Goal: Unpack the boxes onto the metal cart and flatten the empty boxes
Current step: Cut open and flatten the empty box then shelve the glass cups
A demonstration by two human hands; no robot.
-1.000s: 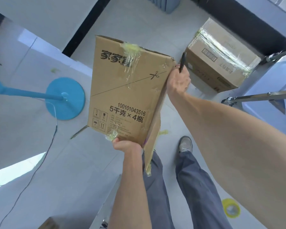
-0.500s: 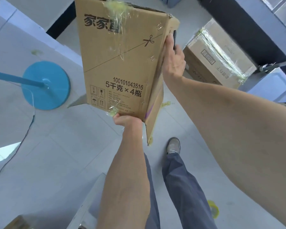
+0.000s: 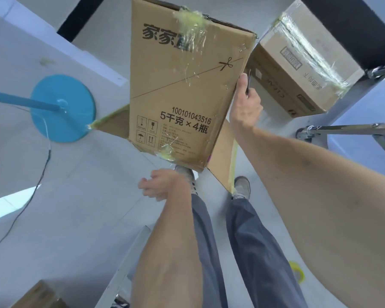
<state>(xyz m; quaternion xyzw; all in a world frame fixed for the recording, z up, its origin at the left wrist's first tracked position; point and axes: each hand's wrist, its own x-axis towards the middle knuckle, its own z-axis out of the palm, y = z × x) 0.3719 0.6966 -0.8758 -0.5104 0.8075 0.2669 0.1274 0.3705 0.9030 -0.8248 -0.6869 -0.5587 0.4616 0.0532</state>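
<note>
A brown cardboard box (image 3: 182, 90) with black print and torn yellowish tape hangs in the air in front of me, its bottom flaps loose. My right hand (image 3: 246, 105) grips its right edge and also holds a thin dark tool (image 3: 249, 82). My left hand (image 3: 158, 187) is below the box's lower corner, fingers apart, not touching it. A second, taped-up box (image 3: 298, 63) sits on the floor at the upper right. Parts of the metal cart (image 3: 347, 127) show at the right edge.
A blue round stand base (image 3: 62, 107) with a pole and a thin cable lies on the floor at left. A roll of yellow tape (image 3: 298, 270) lies at the lower right. Another piece of cardboard (image 3: 38, 296) shows at the bottom left. My legs and shoes stand below the box.
My left hand has let go of the box's lower edge and dropped below it. The box now hangs from my right hand alone, and its bottom flaps have swung open.
</note>
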